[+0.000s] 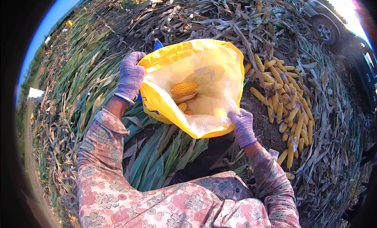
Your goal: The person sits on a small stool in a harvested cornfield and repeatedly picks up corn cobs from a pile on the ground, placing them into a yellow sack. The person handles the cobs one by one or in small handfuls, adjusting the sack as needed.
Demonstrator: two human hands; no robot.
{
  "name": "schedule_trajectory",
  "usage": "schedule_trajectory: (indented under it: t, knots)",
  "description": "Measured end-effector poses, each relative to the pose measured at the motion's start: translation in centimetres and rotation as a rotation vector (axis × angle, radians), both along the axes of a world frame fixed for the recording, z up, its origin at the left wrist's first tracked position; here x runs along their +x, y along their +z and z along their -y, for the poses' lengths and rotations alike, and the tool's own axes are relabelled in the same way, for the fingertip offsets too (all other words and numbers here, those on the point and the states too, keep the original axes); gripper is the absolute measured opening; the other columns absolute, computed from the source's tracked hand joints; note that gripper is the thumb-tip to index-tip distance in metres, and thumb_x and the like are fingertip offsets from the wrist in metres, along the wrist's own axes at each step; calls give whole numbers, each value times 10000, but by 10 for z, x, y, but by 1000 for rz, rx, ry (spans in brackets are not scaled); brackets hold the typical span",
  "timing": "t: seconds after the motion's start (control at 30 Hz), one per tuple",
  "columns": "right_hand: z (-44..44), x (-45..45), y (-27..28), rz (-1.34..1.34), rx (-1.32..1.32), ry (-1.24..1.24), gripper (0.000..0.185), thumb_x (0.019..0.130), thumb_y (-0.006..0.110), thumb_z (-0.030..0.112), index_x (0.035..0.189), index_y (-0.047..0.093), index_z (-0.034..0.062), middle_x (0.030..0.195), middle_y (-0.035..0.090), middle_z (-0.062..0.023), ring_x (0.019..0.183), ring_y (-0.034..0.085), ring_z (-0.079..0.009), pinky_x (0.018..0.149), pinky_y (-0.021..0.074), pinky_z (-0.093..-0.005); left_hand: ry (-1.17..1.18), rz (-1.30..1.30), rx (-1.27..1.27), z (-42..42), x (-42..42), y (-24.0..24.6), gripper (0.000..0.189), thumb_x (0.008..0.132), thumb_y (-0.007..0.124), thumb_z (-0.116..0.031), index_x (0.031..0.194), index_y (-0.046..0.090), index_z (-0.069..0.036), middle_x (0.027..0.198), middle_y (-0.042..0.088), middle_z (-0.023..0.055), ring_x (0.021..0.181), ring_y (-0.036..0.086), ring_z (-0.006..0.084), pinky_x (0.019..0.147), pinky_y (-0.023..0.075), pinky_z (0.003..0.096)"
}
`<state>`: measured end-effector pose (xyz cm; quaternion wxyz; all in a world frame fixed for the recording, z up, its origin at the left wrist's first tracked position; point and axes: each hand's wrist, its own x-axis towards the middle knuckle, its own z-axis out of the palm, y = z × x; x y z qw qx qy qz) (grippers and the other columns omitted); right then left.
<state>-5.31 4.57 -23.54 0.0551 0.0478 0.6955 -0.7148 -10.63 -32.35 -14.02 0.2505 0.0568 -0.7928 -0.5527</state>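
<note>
A yellow woven sack [165,60] with a pale plastic lining hangs between my two hands, its mouth spread wide toward me. My left hand [131,74], in a purple knit glove, grips the rim on the left. On the lower right of the rim, my right hand [243,127] in a matching glove pinches the edge and lining. Several husked corn cobs [185,88] lie inside; the deeper ones are partly hidden by the lining. Beyond my right hand, a heap of yellow corn cobs [290,101] rests on the ground.
Cut green corn stalks [156,160] lie in front of me and to the left. Dry husks and leaves [188,18] cover the ground ahead. A dark vehicle [347,48] stands at the far right. A white sack [36,94] is at the left edge.
</note>
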Motion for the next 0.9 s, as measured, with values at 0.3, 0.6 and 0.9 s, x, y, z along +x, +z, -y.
schedule_trajectory:
  t: [0.3,0.6,0.9]
  knots:
    - [52,32,35,-58,-21,255,109,857,657,55,876,668,-52,785,682,-65,642,610,-144,606,492,-296,131,-28,-45,11,41,30,372,708,426,85,982,672,36,915,686,127,893,652,220,876,509,323]
    - [-1,122,188,-143,66,434,201,833,721,35,1029,700,-6,856,710,-40,777,666,-118,717,535,-289,-234,-242,190,-37,187,159,445,736,441,33,1151,601,23,1094,628,109,1010,628,189,939,516,316]
    - [-43,150,96,53,33,48,246,827,650,98,1022,683,-49,906,692,-66,785,651,-132,739,534,-268,-600,-58,559,-104,196,20,375,944,674,-229,1253,596,-31,1147,636,73,1061,606,159,967,467,310]
